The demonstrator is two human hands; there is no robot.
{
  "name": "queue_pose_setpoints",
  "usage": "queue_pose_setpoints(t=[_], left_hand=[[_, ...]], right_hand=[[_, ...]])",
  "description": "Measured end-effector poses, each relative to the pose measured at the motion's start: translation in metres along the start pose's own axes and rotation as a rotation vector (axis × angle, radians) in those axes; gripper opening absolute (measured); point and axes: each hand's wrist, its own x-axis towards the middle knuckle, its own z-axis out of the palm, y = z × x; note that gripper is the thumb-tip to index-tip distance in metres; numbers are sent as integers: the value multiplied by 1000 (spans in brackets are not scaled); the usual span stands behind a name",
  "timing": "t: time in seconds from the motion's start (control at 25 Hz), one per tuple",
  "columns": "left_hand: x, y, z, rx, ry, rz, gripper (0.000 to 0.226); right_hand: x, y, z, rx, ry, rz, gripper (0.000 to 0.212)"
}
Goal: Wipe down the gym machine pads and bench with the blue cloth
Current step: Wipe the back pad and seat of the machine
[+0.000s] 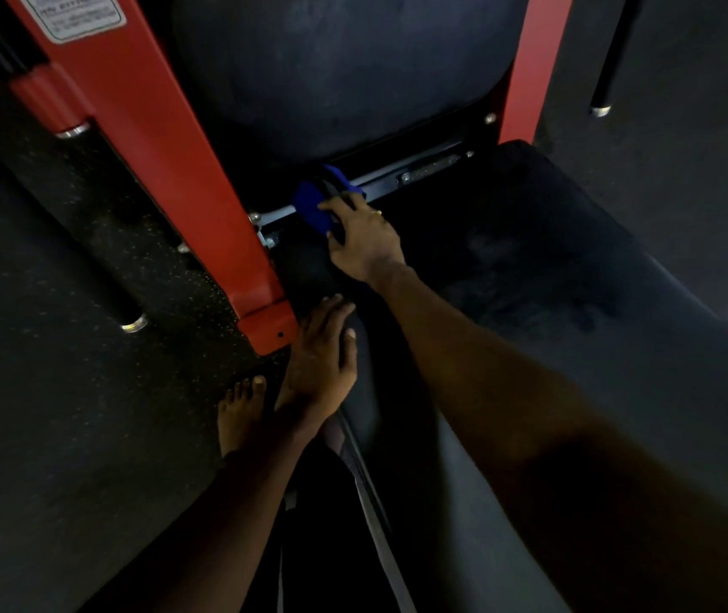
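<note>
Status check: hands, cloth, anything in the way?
Right hand grips blue cloth at metal bar between back pad and bench. Left hand rests on bench edge. Red frame post close beside cloth.

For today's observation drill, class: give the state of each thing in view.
blue cloth: bunched, pressed on the metal bar at the bench's far end
right hand: grips the blue cloth
left hand: fingers straight, resting on the bench edge
bare foot: planted on the floor
</note>
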Motion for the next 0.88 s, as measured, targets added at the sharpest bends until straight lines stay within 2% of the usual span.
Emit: queue_pose_setpoints(t=[0.04, 0.12, 0.2, 0.24, 0.4, 0.48, 0.6, 0.68, 0.8, 0.88], left_hand=[[0, 1, -3, -40, 45, -55, 42], [-3, 1, -10, -27, 101, -149, 35], [-6, -6, -11, 79, 85, -155, 47], [-8, -7, -11, 124, 47, -143, 55], [-9, 15, 4, 220, -106, 23, 66], [-8, 24, 14, 283, -156, 81, 68], [-7, 26, 20, 358, -157, 45, 68], [-7, 26, 17, 348, -166, 36, 70], [0, 28, 9, 336, -198, 28, 73], [2, 30, 8, 334, -213, 12, 72]], right_hand=[[-9, -10, 4, 34, 18, 26, 52], [-49, -26, 11, 52, 29, -42, 53], [-100, -18, 8, 77, -19, -96, 58], [-124, -6, 4, 70, -17, -66, 59], [-159, 76, -30, -16, 282, 252, 56], [-126, 113, -49, -77, 335, 378, 53], [-85, 125, -64, -45, 356, 477, 51], [-108, 101, -52, -31, 300, 382, 51], [-210, 68, -31, -42, 32, 80, 55], [-234, 107, -52, -100, 79, 23, 54]])
